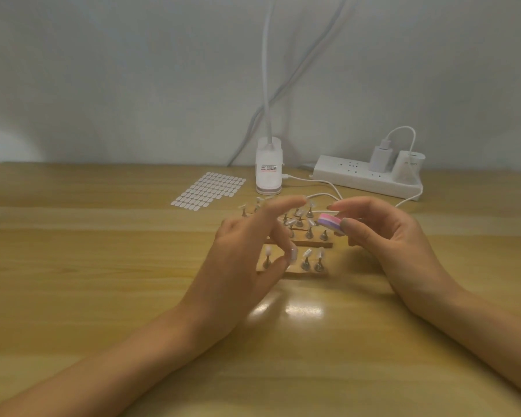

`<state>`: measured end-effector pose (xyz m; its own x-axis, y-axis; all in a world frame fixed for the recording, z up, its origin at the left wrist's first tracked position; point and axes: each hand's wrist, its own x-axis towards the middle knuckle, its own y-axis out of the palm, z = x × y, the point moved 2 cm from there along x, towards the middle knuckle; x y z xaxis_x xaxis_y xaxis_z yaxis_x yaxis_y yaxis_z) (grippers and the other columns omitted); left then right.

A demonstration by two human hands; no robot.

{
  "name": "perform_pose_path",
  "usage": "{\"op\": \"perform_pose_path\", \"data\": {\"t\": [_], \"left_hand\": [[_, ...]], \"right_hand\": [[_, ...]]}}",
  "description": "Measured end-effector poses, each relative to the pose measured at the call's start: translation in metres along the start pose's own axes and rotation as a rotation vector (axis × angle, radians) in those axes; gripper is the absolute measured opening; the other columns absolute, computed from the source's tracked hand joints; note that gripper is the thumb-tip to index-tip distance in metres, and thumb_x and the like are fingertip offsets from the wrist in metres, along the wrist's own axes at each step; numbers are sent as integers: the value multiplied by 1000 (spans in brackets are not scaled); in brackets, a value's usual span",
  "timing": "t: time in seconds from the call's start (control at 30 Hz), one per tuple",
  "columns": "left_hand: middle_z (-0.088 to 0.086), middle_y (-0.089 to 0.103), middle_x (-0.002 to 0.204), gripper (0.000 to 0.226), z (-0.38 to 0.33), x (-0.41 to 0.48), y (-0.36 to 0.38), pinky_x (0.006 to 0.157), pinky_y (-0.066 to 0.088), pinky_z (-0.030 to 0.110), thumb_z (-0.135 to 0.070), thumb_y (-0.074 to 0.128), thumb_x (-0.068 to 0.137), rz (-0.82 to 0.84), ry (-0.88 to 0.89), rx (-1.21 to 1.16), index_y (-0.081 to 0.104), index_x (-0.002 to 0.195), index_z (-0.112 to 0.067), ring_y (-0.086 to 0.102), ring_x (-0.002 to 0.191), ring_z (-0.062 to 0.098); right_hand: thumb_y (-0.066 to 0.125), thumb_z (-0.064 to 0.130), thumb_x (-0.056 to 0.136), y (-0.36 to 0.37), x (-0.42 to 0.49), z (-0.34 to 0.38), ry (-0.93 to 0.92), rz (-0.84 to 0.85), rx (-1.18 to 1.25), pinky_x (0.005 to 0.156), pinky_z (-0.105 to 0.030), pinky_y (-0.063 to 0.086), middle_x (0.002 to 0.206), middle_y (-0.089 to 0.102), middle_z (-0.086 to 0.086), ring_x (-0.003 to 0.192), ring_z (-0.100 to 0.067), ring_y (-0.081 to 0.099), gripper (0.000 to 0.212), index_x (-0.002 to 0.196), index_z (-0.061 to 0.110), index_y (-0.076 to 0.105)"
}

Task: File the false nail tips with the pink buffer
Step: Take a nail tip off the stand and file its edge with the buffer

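My right hand (382, 239) pinched the pink buffer (330, 224) above the nail tips (309, 257) toward the far edge of the desk (103, 266). I couldn't tell whether my left hand (244, 254) held anything. Filing seemed still ahead.

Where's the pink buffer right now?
Head view, right of centre: the pink buffer is pinched by the right hand, over the right end of the nail tip stands.

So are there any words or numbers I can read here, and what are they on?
Sticker on the lamp base: red and black print, too blurred to read.
White block on the power strip: faint grey word, too small to read.
Nothing else shows any writing.
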<state>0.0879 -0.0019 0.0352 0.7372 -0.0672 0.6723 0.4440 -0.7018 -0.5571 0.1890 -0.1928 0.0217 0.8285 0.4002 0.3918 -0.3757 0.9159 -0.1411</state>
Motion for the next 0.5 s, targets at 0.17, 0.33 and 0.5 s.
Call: {"op": "perform_pose_path", "data": {"t": [0.17,0.33,0.5], "left_hand": [[-4,68,86,62,-5,-11,-11,73,57,24,-9,75,84,-62,-147,-392,49,136,-32,74,90,18],[-2,74,87,61,-1,-21,-7,67,51,27,-13,78,80,20,-310,-546,54,129,-39,72,84,19],[1,74,83,63,0,-20,-4,66,57,27,-12,79,78,33,-341,-597,54,129,-41,75,84,20]], "right_hand": [[73,26,82,3,-9,13,-109,-5,-15,71,-16,55,100,77,3,88,-9,72,20,101,21,74],[76,14,83,13,-24,20,-255,91,-40,81,-30,60,102,76,-3,96,-25,74,20,103,16,76],[77,15,88,24,-31,28,-524,174,-391,76,-24,53,102,69,1,97,-17,66,20,107,16,73]]}}
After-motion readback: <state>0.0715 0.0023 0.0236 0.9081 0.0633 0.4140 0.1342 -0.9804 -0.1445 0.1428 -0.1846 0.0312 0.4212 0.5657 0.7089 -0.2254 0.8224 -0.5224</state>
